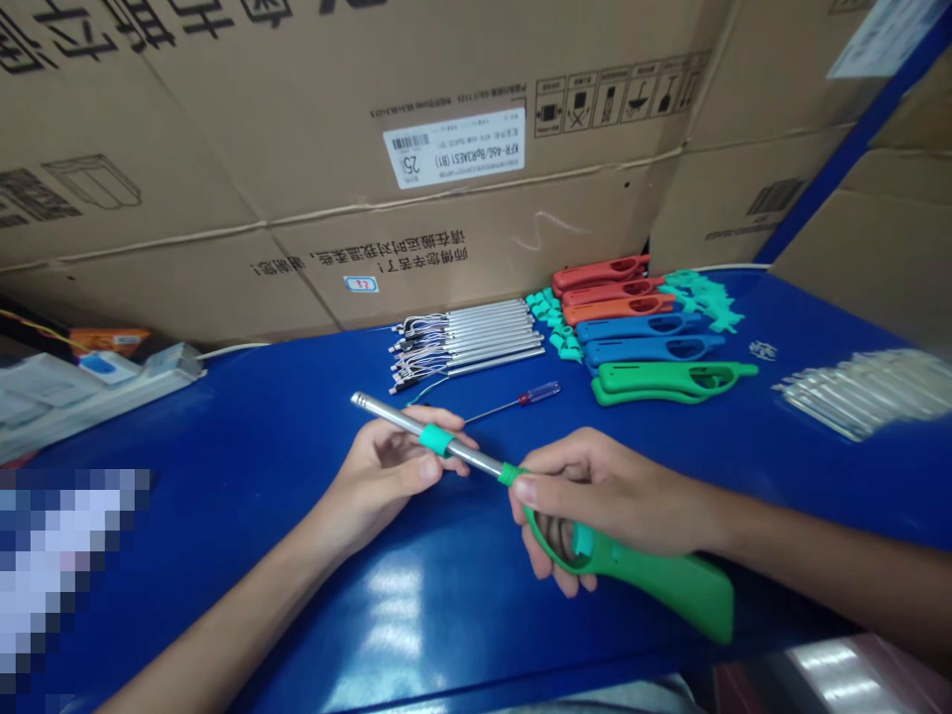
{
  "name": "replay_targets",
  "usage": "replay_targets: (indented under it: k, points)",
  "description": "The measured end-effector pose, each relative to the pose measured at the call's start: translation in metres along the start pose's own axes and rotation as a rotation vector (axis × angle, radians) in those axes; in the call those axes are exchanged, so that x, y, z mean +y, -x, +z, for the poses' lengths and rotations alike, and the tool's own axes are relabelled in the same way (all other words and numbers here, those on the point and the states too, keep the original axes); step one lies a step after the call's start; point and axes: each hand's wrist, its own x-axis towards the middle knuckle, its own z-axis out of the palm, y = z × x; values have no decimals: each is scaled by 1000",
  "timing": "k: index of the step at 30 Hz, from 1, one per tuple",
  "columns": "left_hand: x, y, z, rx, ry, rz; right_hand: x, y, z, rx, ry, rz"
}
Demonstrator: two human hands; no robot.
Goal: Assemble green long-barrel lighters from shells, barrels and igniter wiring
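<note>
A green lighter with a long metal tube is held between my two hands over the blue table. My right hand is closed round its green body near the trigger opening, where a teal trigger shows. On the tube sits a teal collar. My left hand has its thumb and fingers closed about the tube at that collar, and the tube's slotted tip points up and left. Just beyond my left fingers lies a screwdriver with a clear and red handle.
At the back, several metal tubes with wires lie in a row beside teal collars. Red, orange, blue and green lighter shells are stacked right of them, near teal triggers. Clear parts lie far right; cardboard walls the back.
</note>
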Motion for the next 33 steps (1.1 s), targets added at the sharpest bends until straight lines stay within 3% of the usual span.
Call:
replay_targets:
  k: [7,22,33]
  points:
    - [2,0,1,-37,25,-43,7,-3,-5,-23,-18,-2]
    - [0,-2,7,109,5,-59,13,-11,-11,-47,-59,3]
    - [-2,-1,4,124,-169,-24,15,-12,-11,-70,-84,10]
